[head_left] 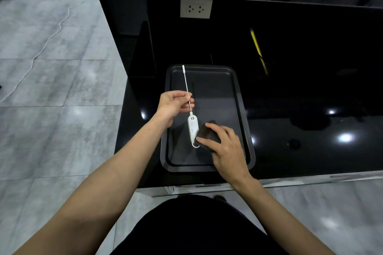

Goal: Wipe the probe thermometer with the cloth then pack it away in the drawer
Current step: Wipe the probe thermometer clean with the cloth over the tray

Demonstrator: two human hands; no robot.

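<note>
The probe thermometer (192, 126) has a white body and a long thin metal probe with a white tip cap pointing away from me. My left hand (174, 104) pinches the probe shaft just above the body, over a dark baking tray (238, 97). My right hand (224, 147) holds a dark folded cloth (207, 132) pressed against the right side of the thermometer's white body near its lower end. No drawer is visible as open; the counter's front edge lies just below the tray.
The tray sits on a glossy black countertop (310, 109). A yellow pencil-like item (257, 44) lies at the back. A wall socket (196, 8) is on the black backsplash. Grey tiled floor (51, 89) with a white cord lies to the left.
</note>
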